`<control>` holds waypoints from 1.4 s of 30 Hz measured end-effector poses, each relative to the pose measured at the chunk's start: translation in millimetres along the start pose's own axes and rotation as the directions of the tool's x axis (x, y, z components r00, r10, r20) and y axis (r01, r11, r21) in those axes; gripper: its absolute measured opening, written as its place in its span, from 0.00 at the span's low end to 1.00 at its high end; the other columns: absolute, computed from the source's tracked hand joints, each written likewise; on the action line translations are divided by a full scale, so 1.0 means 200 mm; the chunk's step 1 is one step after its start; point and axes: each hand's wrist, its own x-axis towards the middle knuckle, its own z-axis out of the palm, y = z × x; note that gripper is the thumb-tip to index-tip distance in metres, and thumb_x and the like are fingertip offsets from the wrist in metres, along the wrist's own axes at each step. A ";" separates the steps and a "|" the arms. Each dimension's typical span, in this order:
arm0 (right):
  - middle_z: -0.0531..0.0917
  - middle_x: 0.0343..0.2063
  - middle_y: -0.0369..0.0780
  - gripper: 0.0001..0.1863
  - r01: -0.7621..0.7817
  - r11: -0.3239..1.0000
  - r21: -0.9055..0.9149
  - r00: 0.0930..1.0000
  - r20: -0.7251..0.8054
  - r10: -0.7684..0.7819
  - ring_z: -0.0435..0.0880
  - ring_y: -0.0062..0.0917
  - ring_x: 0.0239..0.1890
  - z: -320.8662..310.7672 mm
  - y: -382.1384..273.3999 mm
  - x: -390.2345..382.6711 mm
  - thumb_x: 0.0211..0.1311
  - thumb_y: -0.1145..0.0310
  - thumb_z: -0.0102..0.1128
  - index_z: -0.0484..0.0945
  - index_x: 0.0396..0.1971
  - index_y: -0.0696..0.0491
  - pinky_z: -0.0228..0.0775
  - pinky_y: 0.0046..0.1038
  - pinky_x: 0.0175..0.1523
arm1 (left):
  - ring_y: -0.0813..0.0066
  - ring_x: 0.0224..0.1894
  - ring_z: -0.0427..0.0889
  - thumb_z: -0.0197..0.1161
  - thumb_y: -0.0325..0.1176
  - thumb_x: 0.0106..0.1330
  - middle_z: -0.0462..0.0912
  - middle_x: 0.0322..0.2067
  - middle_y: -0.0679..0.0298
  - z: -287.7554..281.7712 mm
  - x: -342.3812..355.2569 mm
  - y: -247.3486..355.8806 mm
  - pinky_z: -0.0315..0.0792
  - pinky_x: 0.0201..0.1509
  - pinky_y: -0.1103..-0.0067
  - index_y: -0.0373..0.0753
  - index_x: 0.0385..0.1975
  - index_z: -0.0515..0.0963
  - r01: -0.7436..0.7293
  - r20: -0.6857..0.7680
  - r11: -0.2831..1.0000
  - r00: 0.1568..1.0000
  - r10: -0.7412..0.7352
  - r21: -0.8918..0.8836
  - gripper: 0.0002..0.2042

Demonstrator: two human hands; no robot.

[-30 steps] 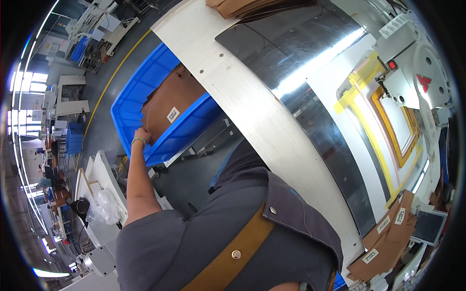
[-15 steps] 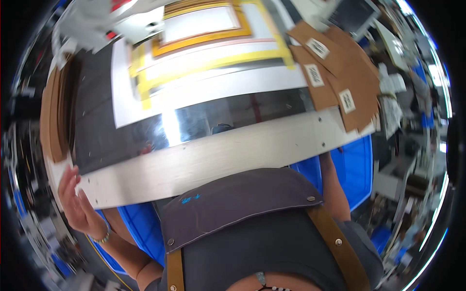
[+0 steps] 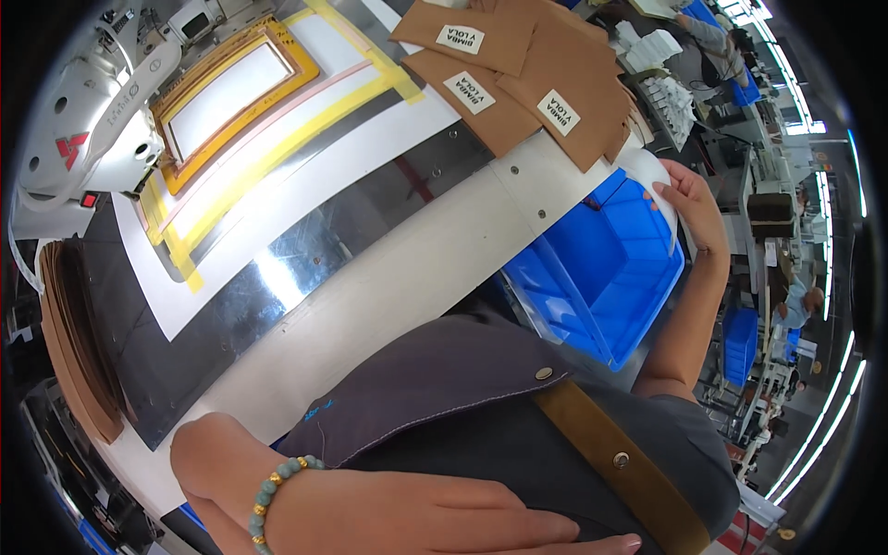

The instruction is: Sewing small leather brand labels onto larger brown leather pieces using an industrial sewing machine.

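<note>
Right hand (image 3: 689, 199) fingertips on white sheet (image 3: 647, 171) — above blue bin (image 3: 601, 268).

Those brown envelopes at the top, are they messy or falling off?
A bit messy, not falling. The brown envelopes lie in a loose, overlapping fan with their white labels turned different ways, near the table edge above the blue bin. The right hand rests at the bin's rim. Nothing looks spilled or broken.
</note>
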 end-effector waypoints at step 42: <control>0.85 0.42 0.44 0.15 0.958 0.283 -0.037 0.265 0.486 -0.833 0.83 0.39 0.43 1.66 -0.78 0.68 0.70 0.76 0.62 0.85 0.54 0.58 0.76 0.35 0.49 | 0.61 0.46 0.86 0.72 0.25 0.63 0.87 0.42 0.57 -1.11 -0.42 -0.29 0.78 0.52 0.70 0.35 0.50 0.85 0.553 -0.425 0.160 0.767 -0.481 0.818 0.15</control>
